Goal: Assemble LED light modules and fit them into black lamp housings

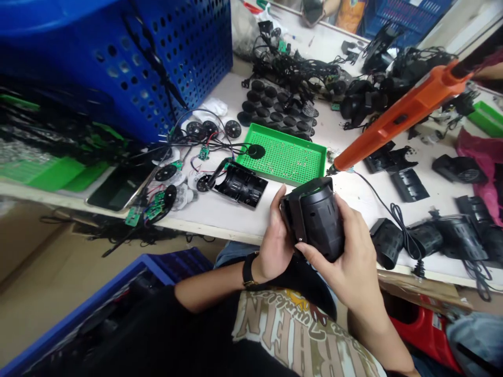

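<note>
Between my two hands, above the table's front edge, is a black plastic lamp housing [320, 220] with a bracket along its left side. My left hand [275, 246] presses against that side, its fingers partly hidden behind the housing. My right hand [351, 251] wraps round the right side, thumb across the lower front. Just beyond the housing hangs an orange electric screwdriver [396, 118], its tip pointing down toward a green perforated tray [288, 152] with small screws in it. An open black housing half [241, 184] lies left of my hands.
A large blue crate [188, 57] stands at the back left. Wired circuit boards [156, 205] and a phone [120, 186] lie along the left edge. Several finished-looking black housings [426, 238] sit at the right. Black cables [298, 70] heap at the back. A blue bin [145, 262] stands below.
</note>
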Motion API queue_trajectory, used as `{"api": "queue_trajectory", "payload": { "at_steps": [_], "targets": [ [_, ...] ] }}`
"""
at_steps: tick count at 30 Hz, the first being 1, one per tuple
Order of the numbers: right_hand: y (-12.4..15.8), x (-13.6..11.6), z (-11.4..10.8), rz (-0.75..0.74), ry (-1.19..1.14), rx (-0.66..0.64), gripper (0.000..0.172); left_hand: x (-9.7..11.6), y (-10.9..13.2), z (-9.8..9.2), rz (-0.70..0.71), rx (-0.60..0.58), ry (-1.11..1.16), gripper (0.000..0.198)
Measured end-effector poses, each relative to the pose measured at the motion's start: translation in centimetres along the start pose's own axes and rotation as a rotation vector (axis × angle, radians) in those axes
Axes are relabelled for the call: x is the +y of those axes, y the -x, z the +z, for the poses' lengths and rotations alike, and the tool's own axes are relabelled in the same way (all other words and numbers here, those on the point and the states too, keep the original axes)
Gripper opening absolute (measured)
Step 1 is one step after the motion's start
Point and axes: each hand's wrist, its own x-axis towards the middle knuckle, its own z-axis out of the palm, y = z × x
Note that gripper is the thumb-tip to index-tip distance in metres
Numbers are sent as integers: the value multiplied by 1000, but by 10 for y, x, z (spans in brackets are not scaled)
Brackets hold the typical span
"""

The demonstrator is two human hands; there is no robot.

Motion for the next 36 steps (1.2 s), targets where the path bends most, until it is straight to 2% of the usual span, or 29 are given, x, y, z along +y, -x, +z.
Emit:
{"api": "queue_trajectory", "payload": {
  "at_steps": [6,12,16,18,24,36],
  "targets": [
    [0,0,2,24,15,-19,92,-3,0,0,17,0,28,72],
    [-3,0,5,51,0,-45,92,-4,0,-1,38,-40,49,64],
    [-3,1,6,66,-20,-87,93,-4,0,-1,47,-11,36,64],
    [-3,3,6,77,-35,-126,92,-3,-1,0,28,-4,40,64],
    [0,7,7,119,-129,-220,72,1,-5,3,-2,2,37,54],
    [-1,10,5,85,-214,-238,74,8,-12,7,-90,26,60,63]
  ]
}}
